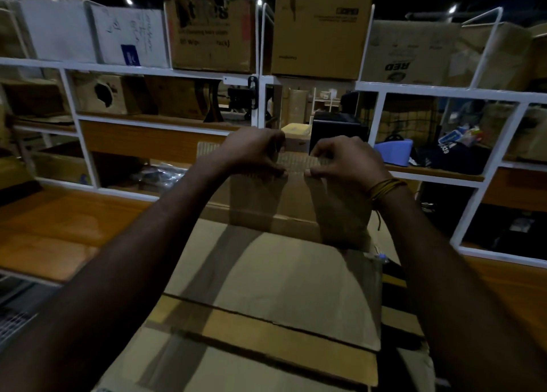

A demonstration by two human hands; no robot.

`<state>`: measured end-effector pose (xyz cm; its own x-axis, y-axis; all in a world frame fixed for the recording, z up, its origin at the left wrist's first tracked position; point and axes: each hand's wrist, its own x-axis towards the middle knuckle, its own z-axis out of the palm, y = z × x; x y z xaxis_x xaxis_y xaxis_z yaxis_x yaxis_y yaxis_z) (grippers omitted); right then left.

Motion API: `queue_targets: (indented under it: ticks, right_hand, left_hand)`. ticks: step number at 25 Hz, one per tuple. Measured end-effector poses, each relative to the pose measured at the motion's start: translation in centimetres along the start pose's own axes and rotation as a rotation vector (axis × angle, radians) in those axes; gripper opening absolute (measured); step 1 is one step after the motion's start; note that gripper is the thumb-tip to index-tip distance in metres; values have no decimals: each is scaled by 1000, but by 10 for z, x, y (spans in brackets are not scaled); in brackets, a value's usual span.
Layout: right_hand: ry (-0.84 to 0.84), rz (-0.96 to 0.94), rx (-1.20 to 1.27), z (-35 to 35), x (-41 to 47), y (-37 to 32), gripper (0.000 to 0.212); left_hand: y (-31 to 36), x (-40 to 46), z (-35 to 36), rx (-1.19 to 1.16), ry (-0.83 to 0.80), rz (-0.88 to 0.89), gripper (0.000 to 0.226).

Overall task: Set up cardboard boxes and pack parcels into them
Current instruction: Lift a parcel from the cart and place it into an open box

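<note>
Two hands: both raised at the far edge of the work; nothing stands between them and the camera
Shelving: white metal rack [313,87] runs across the back; upper tier carries stored cartons [322,27], among them a white box [57,30] at the left; print on most is too blurred to read
Lower tier: a carton with a torn hole [102,94] at the left; a black box [337,131] near centre; a blue object [393,153] and a dark printed garment [450,157] at the right
Bench: orange-brown wooden table [44,228] under the work; bare to the left
Obstruction: forearms cross the near part of the carton and hide its side edges; lighting is dim
Cardboard box [266,273]: brown corrugated; lies centre on the table, reaching toward the camera; flaps [260,329] spread flat in the foreground; far flap [266,196] stands upright, its fluted edge showing on top
Left hand [254,151]: fingers curled over the top edge of the upright flap, thumb on its near face; grips it
Right hand [340,160]: same hold just beside the left, fingertips nearly meeting; yellow-brown cord bracelet [384,188] round the wrist
</note>
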<state>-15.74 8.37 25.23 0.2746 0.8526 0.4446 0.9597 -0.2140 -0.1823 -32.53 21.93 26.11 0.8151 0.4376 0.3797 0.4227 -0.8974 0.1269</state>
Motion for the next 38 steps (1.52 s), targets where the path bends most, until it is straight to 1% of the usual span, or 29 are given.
queue_targets:
  ticks: [1, 2, 4, 6, 7, 8, 10, 12, 14, 16, 18, 19, 21, 23, 24, 27, 28, 30, 33, 34, 36, 38]
  right_hand:
    - [-57, -4, 12, -6, -7, -5, 32]
    - [-123, -3, 42, -12, -16, -10, 32]
    - [-278, 41, 161, -25, -32, -20, 37]
    - [-473, 149, 290, -33, -43, -27, 45]
    - [-562, 184, 326, -31, -48, -29, 46]
    - [-623, 180, 314, -26, -52, -30, 46]
    - [-663, 124, 177, -6, -56, -30, 43]
    - [-621, 124, 31, 19, -58, -28, 48]
    - [-482, 159, -80, 45, -60, -31, 54]
    - [-333, 201, -164, 63, -65, -37, 55]
    - [-226, 230, -257, 77, -72, -44, 48]
    - [-183, 250, -283, 83, -76, -47, 44]
    - [-140, 298, -270, 90, -78, -51, 38]
    - [-159, 340, -254, 92, -75, -56, 38]
    - [-190, 350, -284, 92, -72, -59, 41]
    - [-259, 392, -406, 91, -61, -66, 53]
    - [-255, 407, -432, 91, -59, -68, 55]
    - [-190, 419, -442, 92, -60, -71, 53]
    - [50, 364, -453, 89, -67, -65, 44]
    - [127, 338, -470, 88, -70, -59, 47]
    - [200, 311, -513, 84, -75, -41, 66]
    - [216, 268, -572, 79, -81, -22, 90]
  left_hand:
    - [4, -10, -6, -17, -43, -4, 29]
    - [9, -18, -13, -49, -84, -18, 26]
    - [18, -32, -25, -208, -194, -98, 32]
    - [20, -42, -29, -394, -404, -236, 42]
    - [17, -47, -24, -417, -514, -272, 43]
    - [13, -50, -15, -378, -598, -270, 41]
    - [6, -55, 5, -163, -672, -190, 41]
    - [3, -58, 24, -20, -650, -157, 57]
    - [-2, -64, 42, 28, -540, -159, 69]
    - [-7, -72, 58, 152, -358, -128, 65]
    - [-9, -82, 74, 228, -157, -86, 54]
    - [-10, -85, 81, 224, -84, -73, 50]
    - [-13, -86, 88, 208, -26, -48, 46]
    - [-20, -81, 88, 171, -45, -23, 44]
    - [-25, -77, 85, 100, -78, -25, 42]
    - [-39, -63, 84, -283, -195, -87, 27]
    - [-42, -58, 85, -340, -205, -95, 23]
    - [-40, -50, 89, -348, -221, -76, 22]
    - [-22, -40, 93, -444, -221, -17, 34]
    - [-15, -37, 94, -472, -213, -3, 39]
    - [0, -28, 96, -492, -209, 43, 55]
    - [17, -17, 100, -513, -209, 109, 69]
